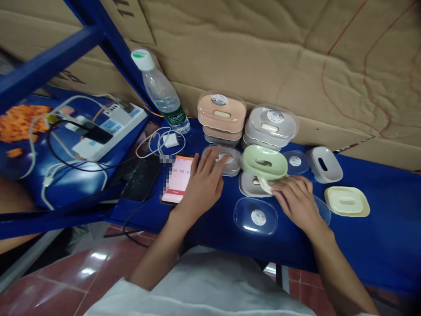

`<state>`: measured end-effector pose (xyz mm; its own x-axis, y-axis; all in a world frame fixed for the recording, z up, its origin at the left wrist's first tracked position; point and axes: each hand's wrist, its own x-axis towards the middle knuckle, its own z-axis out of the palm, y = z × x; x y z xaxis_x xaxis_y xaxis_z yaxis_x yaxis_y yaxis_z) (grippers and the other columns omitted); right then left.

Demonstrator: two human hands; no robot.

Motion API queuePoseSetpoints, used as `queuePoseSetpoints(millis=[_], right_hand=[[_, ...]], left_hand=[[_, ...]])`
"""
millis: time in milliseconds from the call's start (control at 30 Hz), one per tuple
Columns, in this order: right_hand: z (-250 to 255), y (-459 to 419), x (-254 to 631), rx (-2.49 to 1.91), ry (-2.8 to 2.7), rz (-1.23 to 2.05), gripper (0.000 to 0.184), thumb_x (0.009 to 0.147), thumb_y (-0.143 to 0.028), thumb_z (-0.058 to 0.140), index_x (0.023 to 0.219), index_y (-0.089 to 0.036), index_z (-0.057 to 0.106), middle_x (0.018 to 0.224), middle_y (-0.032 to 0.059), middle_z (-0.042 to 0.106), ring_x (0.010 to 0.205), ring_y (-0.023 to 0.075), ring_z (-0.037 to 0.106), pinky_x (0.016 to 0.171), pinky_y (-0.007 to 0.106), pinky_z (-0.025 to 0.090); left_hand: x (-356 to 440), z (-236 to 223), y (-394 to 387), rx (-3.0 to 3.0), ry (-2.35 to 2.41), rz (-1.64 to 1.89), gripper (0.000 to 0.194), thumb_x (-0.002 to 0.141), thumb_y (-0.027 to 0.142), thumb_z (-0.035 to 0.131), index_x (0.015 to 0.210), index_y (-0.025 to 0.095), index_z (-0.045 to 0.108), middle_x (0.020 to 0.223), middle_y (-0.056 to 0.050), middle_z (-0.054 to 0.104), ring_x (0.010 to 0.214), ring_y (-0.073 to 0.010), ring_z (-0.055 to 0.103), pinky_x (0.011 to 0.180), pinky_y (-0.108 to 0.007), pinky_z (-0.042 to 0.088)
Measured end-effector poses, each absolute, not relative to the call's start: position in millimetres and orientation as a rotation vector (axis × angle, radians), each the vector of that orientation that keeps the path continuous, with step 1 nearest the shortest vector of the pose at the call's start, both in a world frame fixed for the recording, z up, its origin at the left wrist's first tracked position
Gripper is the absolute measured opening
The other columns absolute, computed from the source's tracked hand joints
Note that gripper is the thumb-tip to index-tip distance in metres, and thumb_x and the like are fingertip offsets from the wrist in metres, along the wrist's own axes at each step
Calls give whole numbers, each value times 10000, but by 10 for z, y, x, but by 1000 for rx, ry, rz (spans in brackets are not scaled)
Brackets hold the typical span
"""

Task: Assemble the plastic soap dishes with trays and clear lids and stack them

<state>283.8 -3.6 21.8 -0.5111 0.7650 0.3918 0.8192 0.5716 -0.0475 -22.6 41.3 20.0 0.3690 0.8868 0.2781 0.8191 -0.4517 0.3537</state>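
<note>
My left hand (pixel 204 181) has its fingers spread over a transparent lid with a round label (pixel 234 168), beside a phone (pixel 177 180) showing a timer. My right hand (pixel 297 201) pinches a cream plastic piece (pixel 265 185), whose far end is hidden by a green soap box (pixel 255 157). That green box has a slot in its floor and rests tilted over a grey soap box (pixel 246 186). Another transparent lid (pixel 243 219) lies in front of them. Part of a further lid (pixel 322 210) shows beside my right wrist.
Stacks of peach soap boxes (pixel 207 112) and grey soap boxes (pixel 256 127) stand at the back. On the right are a grey box (pixel 332 164) and a pale yellow one (pixel 362 204). A water bottle (pixel 161 92), charger (pixel 171 140) and power strip (pixel 95 147) are leftward.
</note>
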Motion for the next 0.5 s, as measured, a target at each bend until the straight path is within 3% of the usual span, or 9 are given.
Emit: queuePoseSetpoints(millis=[100,300,433,500], right_hand=[[250,-25,2930,-1344,-2376,-313,92,1057,-229,647,1145,-211,666,1024,77,767,1000,274,671,1014,462,449],[273,-75,3072,-1419,-2371,-348,181,1010,-149,668,1179,-212,685,1118,82,786,1059,302,699,1040,505,444],[275,-148,2922,-1190,-2403,-60,265,988,-99,657,1209,-237,704,1142,58,806,1077,263,731,989,435,510],[242,-145,2819,-1134,-2466,54,295,1020,-149,656,1301,-228,691,1219,66,805,1116,253,740,994,415,527]], left_hand=[[-320,153,411,2475,1607,497,596,1020,177,578,1609,201,489,1708,-166,446,1618,-391,351,1277,-652,328],[-356,186,469,2551,1540,552,503,1031,321,680,1524,248,618,1482,-148,657,1352,-395,579,1113,-587,501],[-342,195,561,2534,1484,618,435,1073,373,618,1476,217,656,1350,-138,724,1222,-354,648,1047,-537,550],[-313,194,587,2528,1479,663,413,1085,340,594,1470,203,653,1389,-148,703,1254,-344,640,1068,-521,541]])
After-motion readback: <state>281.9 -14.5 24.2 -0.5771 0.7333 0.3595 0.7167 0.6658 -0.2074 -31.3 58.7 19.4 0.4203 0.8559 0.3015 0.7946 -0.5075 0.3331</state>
